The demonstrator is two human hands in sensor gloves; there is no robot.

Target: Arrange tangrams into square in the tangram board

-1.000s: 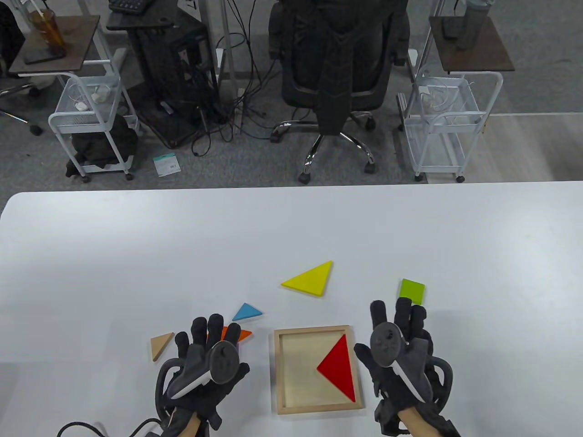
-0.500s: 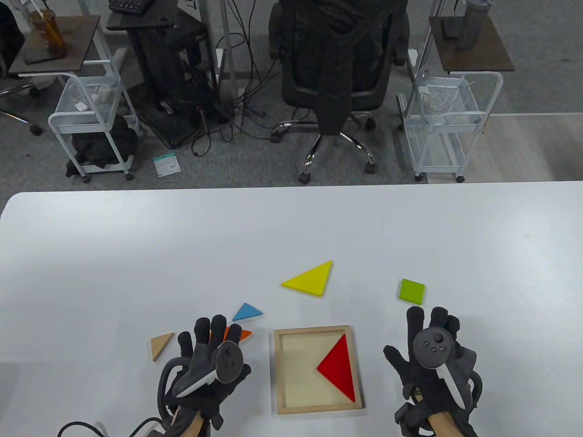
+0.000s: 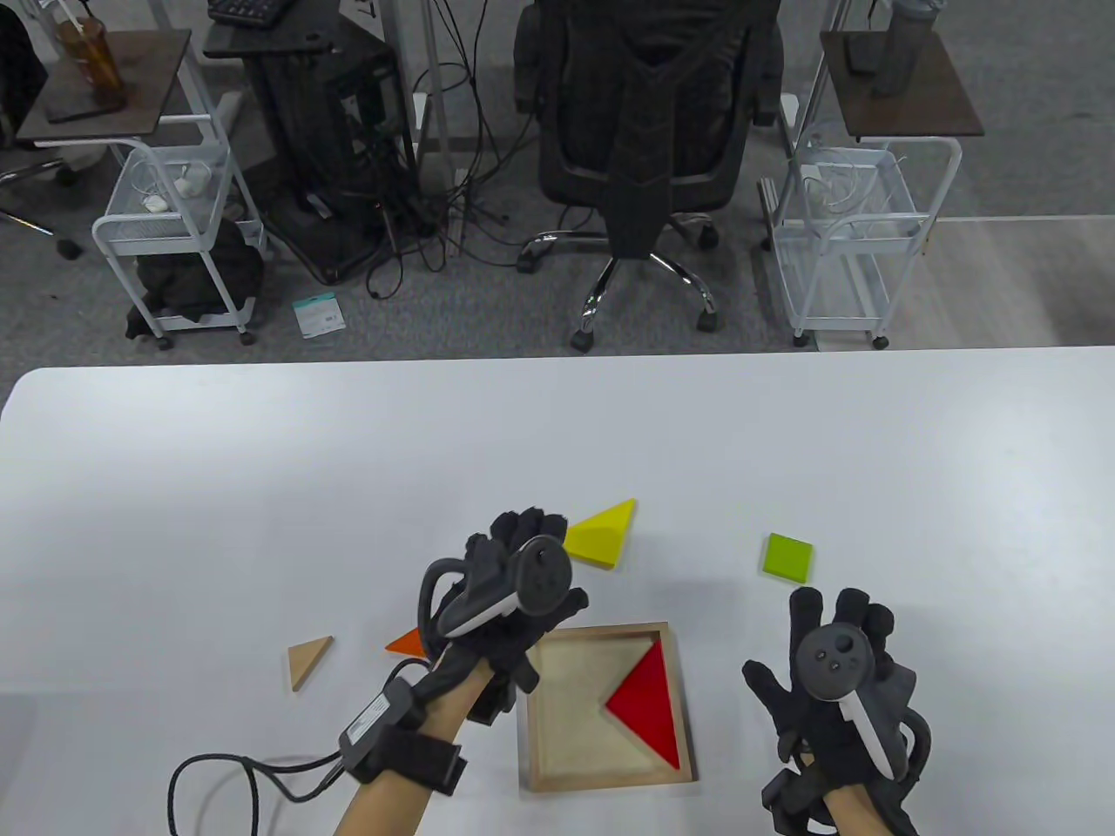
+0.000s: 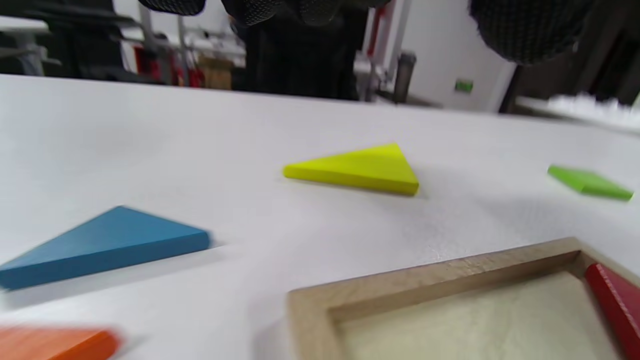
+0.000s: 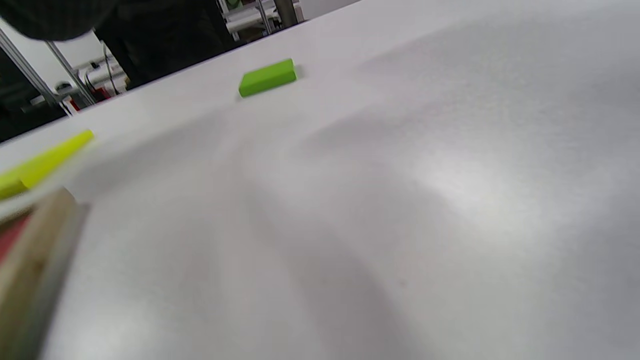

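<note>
The wooden tangram board [image 3: 610,779] lies near the table's front edge, with a red triangle [image 3: 649,697] in its right part. My left hand [image 3: 527,531] hovers over the left corner of the yellow triangle [image 3: 605,535], fingers loosely curled and holding nothing. In the left wrist view the fingertips [image 4: 300,7] hang above the table, apart from the yellow triangle [image 4: 360,170]. My right hand [image 3: 841,610] rests to the right of the board with fingers spread, just short of the green square [image 3: 788,557]. The blue triangle [image 4: 110,242] is hidden under my left hand in the table view.
An orange triangle [image 3: 405,644] peeks out left of my left wrist, and a tan triangle [image 3: 307,659] lies further left. A cable [image 3: 253,775] trails from the left forearm. An office chair [image 3: 645,131] and two white carts stand beyond the table's far edge.
My left hand has moved forward and to the right, from beside the orange triangle to the yellow triangle's left corner. The right hand drew back from the green square, then stayed put.
</note>
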